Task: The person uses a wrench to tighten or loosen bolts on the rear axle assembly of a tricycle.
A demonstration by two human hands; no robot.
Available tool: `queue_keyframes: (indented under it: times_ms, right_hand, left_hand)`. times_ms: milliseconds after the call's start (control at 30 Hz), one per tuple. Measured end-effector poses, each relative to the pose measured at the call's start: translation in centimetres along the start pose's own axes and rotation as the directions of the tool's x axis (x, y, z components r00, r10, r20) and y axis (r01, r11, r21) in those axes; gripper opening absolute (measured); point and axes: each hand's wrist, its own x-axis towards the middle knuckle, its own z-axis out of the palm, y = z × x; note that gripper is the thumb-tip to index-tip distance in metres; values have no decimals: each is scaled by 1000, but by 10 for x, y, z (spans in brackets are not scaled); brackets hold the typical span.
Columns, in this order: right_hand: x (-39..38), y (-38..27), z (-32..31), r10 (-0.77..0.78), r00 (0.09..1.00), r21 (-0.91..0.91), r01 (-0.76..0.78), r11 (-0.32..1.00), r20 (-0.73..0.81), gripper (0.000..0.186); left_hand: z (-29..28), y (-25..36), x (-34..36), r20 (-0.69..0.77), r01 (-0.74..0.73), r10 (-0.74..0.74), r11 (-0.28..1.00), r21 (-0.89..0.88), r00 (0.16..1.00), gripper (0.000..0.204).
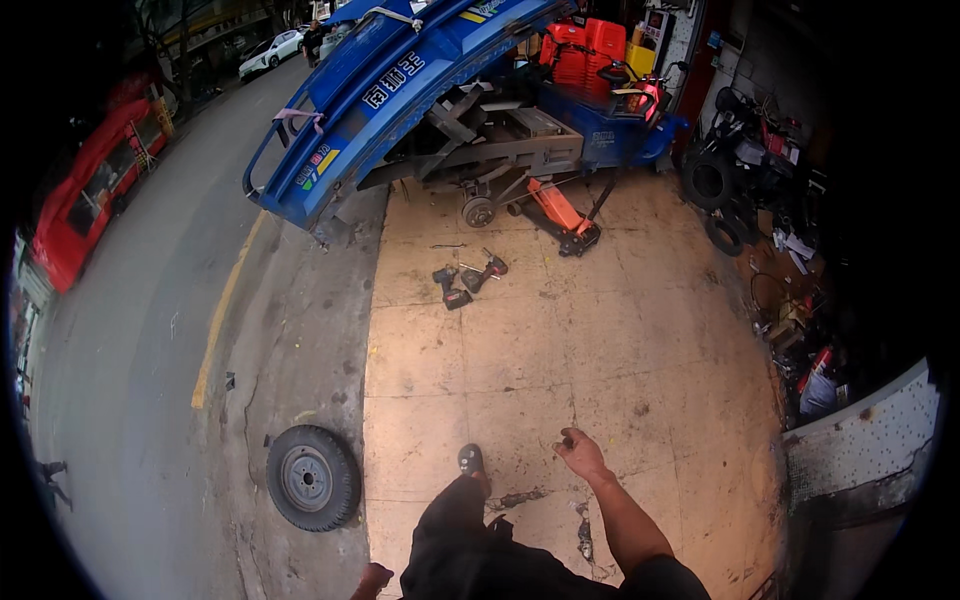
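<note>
at the lower edge of my view, my left hand [377, 575] hangs beside my black-clothed leg [450, 525], too cropped for me to tell whether its grip is loose or clenched. my right hand [582, 456] hovers ahead over the tan tiled floor [620, 360], its fingers slack and slightly curled, grasping nothing i can see. between the hands, a dark shoe with pale spots [470, 459] shows on my foot. to the left, nearest my left hand yet apart from it, a wheel with a black rubber tyre and grey metal rim [307, 477] lies flat on the grey pavement [305, 330], just beside the tiles. farther off, two black cordless power tools [494, 265] lie close together. beyond them sits an orange-red floor jack [560, 205], near the bare round metal hub [479, 211] under a blue cargo vehicle with its bed tipped up [345, 130]. farthest, a white car [272, 53] stands along the road.
</note>
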Motion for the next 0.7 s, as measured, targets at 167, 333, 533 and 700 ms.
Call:
queue_keyframes:
  times_ms: [167,333,533,700]
  right_hand:
    - [50,-21,25,-56,818,-450,370,813,572,46]
    - [168,-39,-1,-186,691,-451,626,636,698,30]
    - [359,-89,-167,-164,707,-49,271,961,688,33]
    - [521,-136,-265,-168,506,30,270,962,846,31]
  left_hand:
    - [-290,278,-4,-402,-379,226,853,-359,888,46]
    - [-441,431,45,-299,-437,371,878,-197,879,54]
    - [-486,558,115,-42,-367,370,893,-260,928,56]
    - [-526,644,162,-274,-404,349,897,-178,896,31]
